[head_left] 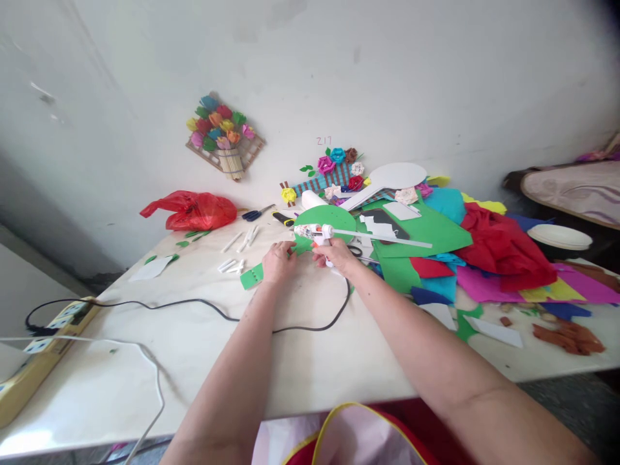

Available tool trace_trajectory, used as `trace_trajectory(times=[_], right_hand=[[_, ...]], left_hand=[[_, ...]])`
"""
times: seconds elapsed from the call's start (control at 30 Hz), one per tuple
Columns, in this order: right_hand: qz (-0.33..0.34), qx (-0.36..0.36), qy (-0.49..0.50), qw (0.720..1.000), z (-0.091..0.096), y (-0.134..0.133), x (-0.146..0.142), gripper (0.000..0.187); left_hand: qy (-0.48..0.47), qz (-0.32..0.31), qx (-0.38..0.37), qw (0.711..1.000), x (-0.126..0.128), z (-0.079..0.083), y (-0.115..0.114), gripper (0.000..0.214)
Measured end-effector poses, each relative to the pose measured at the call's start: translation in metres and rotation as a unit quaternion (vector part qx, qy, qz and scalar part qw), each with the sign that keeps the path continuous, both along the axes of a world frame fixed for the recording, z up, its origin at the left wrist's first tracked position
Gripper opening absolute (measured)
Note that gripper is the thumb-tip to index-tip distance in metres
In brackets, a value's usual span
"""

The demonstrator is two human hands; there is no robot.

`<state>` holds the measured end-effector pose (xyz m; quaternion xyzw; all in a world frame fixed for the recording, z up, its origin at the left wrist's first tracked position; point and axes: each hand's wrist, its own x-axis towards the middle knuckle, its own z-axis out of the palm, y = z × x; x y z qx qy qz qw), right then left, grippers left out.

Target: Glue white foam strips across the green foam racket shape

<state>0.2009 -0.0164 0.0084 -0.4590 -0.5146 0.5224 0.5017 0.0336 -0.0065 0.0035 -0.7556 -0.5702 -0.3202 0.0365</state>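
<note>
My right hand [334,253] is closed round the grip of a white hot glue gun [314,232], whose nozzle points left and whose glue stick [382,237] juts out to the right. My left hand [278,261] is closed on a green paper piece [252,276] lying on the white table [242,361]. The gun's nozzle sits just above that green paper, close to my left fingers. A black cord [310,326] runs from the gun across the table to the left.
A heap of coloured paper and cloth [484,252] fills the table's right side. Scissors [256,213], a red plastic bag [194,210] and white strips [239,248] lie at the back. A yellow power strip [43,349] sits at the left. Paper-flower crafts [223,135] hang on the wall.
</note>
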Motion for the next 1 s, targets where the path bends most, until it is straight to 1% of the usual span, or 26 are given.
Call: trace_trajectory(times=[0.07,0.13,0.2,0.27,0.37,0.47,0.53,0.63,0.77,0.87,1.0], right_hand=[[-0.002,0.004,-0.001,1.000,0.002,-0.002,0.000,0.015],[-0.001,0.015,-0.002,1.000,0.005,-0.004,-0.001,0.015],[0.001,0.029,-0.007,1.000,0.007,-0.006,-0.001,0.015],[0.007,0.045,-0.015,0.999,0.009,-0.007,0.001,0.013],[0.032,0.056,-0.033,0.997,0.011,-0.005,0.005,0.012],[0.060,0.048,-0.064,0.995,0.015,-0.006,0.010,0.018],[0.069,0.040,-0.083,0.993,0.018,-0.008,0.012,0.023],[0.080,0.031,-0.107,0.991,0.021,-0.011,0.013,0.027],[0.098,0.031,-0.151,0.983,0.018,-0.012,0.011,0.029],[0.101,0.038,-0.175,0.979,0.014,-0.012,0.007,0.029],[0.099,0.039,-0.195,0.975,0.014,-0.016,0.002,0.026]], left_hand=[[-0.029,0.003,-0.009,1.000,-0.002,0.000,0.003,0.028],[-0.079,0.012,-0.034,0.996,-0.006,-0.001,0.005,0.025],[-0.139,0.017,-0.058,0.988,-0.010,-0.001,0.007,0.023],[-0.188,0.015,-0.065,0.980,-0.015,-0.001,0.009,0.022],[-0.239,0.025,-0.065,0.968,-0.022,0.000,0.010,0.020],[-0.285,0.041,-0.101,0.952,-0.027,0.003,0.009,0.018],[-0.328,0.046,-0.145,0.932,-0.029,0.006,0.008,0.016],[-0.409,0.046,-0.204,0.888,-0.033,0.012,0.004,0.012],[-0.485,0.042,-0.259,0.835,-0.041,0.017,-0.003,0.009],[-0.519,0.032,-0.279,0.808,-0.047,0.019,-0.008,0.009],[-0.547,0.016,-0.298,0.782,-0.053,0.020,-0.011,0.010]])
